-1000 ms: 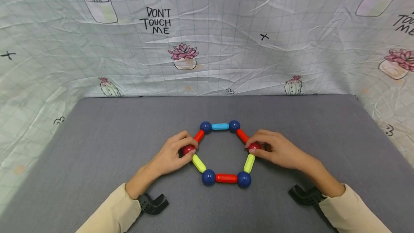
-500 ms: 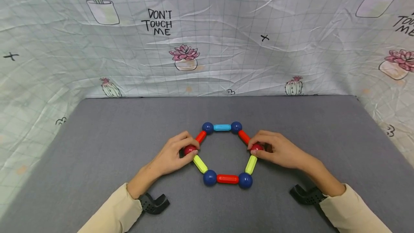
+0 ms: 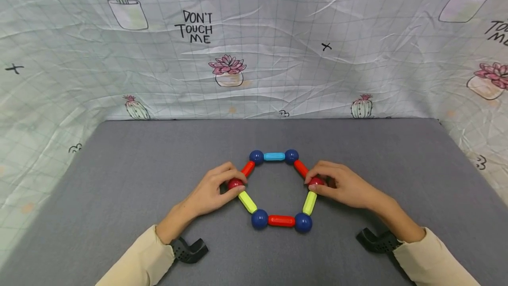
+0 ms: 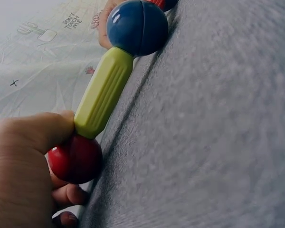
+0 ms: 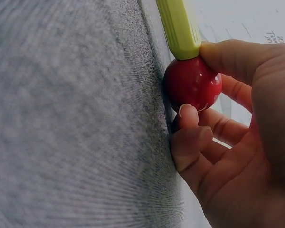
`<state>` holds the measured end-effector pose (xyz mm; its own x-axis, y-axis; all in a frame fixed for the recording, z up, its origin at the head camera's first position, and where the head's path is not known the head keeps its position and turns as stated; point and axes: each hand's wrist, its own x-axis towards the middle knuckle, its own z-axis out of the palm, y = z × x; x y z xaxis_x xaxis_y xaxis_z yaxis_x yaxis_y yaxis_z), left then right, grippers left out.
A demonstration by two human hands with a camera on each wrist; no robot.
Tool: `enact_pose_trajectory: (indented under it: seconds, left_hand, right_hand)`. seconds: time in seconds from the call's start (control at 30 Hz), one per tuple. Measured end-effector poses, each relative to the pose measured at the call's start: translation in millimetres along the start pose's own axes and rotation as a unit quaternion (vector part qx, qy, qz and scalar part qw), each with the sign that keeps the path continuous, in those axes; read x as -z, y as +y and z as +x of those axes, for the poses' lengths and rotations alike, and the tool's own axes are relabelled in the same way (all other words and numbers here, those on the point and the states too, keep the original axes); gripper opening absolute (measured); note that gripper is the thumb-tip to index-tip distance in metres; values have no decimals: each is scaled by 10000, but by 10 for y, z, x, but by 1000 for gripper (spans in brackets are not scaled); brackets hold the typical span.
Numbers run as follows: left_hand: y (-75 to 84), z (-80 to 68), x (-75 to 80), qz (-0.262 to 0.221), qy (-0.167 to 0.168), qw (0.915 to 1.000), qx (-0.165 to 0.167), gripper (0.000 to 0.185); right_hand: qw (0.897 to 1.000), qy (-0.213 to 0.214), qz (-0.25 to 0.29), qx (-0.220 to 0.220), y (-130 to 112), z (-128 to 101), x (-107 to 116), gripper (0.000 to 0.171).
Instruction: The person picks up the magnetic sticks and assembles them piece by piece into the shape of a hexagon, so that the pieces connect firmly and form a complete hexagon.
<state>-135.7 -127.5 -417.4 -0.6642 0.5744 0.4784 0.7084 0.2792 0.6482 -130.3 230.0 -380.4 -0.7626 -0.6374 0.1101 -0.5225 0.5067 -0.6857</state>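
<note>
A ring of sticks and balls (image 3: 278,189) is laid flat near the middle of the grey bench (image 3: 119,180), a bit closer to the front edge. The red ball on the left side (image 3: 235,184) is pinched by the left hand (image 3: 212,191), with thumb and fingers curled round it. The red ball on the right side (image 3: 316,182) is pinched by the right hand (image 3: 341,185) in the same way. A yellow-green stick (image 4: 103,92) is joined to the left red ball and to a blue ball (image 4: 137,27). Another yellow-green stick (image 5: 178,26) is joined to the right red ball. A light blue stick (image 3: 274,156) is seen at the far side of the ring, and a red stick (image 3: 281,220) at the near side. A cloth with cactus pictures (image 3: 254,39) is hung behind the back edge
</note>
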Motion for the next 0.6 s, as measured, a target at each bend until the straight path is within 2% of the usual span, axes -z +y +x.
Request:
enact_pose_trajectory:
  seconds: [0.5, 0.6]
  left_hand:
    - [18, 10, 25, -234, -87, 9997, -8, 27]
    - [83, 23, 29, -274, -42, 9996, -5, 31]
  right_hand:
    - [10000, -46, 49, -26, 6, 13, 26, 10]
    - [9999, -63, 82, -80, 4, 6, 18, 11]
